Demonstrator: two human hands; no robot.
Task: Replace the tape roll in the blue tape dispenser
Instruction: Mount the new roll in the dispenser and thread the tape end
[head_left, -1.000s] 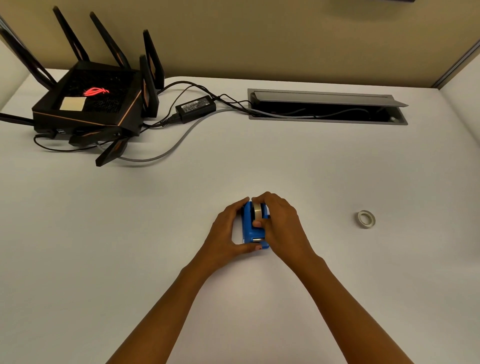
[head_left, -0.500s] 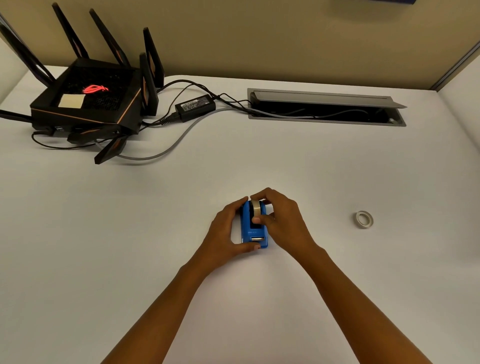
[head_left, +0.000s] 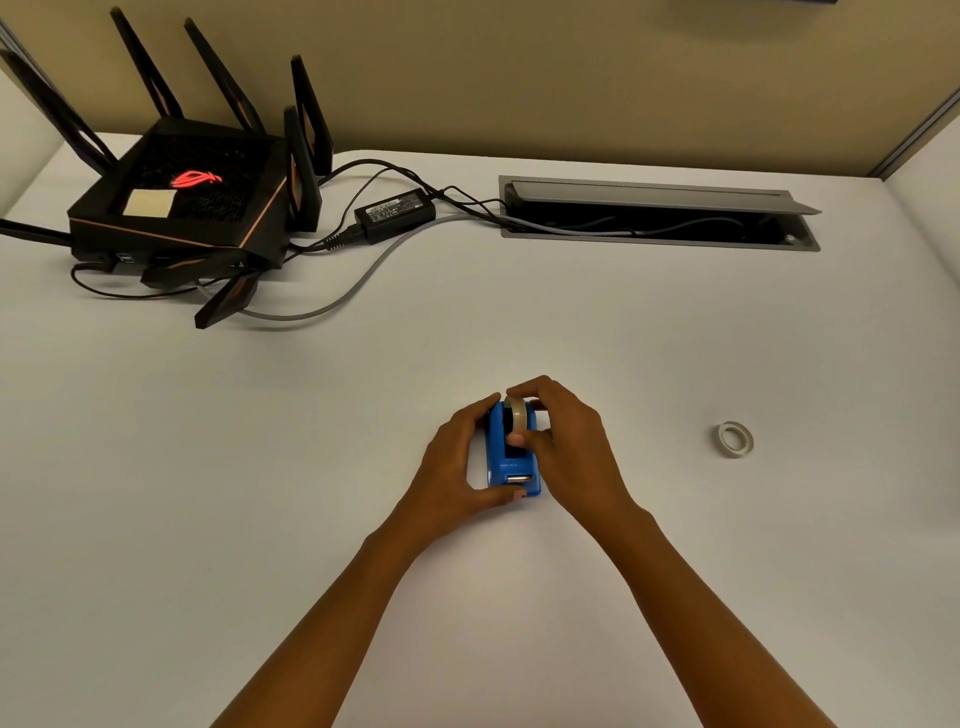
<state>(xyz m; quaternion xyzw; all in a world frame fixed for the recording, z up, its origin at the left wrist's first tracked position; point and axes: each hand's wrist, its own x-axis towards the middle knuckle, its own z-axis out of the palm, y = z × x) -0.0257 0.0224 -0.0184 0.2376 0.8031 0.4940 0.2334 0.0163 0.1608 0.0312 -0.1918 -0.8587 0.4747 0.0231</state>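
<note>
Centrally, blue tape dispenser (head_left: 511, 457) on white bench (head_left: 208, 467), wide bare surface all round; router (head_left: 182, 208) upper left. Left hand (head_left: 457, 467) fingers clamp its left side and front. Right hand (head_left: 566, 452) fingers pinch tape roll (head_left: 515, 415), seated at the top. Spare roll (head_left: 735, 439) far right. Grip unchanged since before.

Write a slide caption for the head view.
Both hands work a tape roll in the blue dispenser.
</note>
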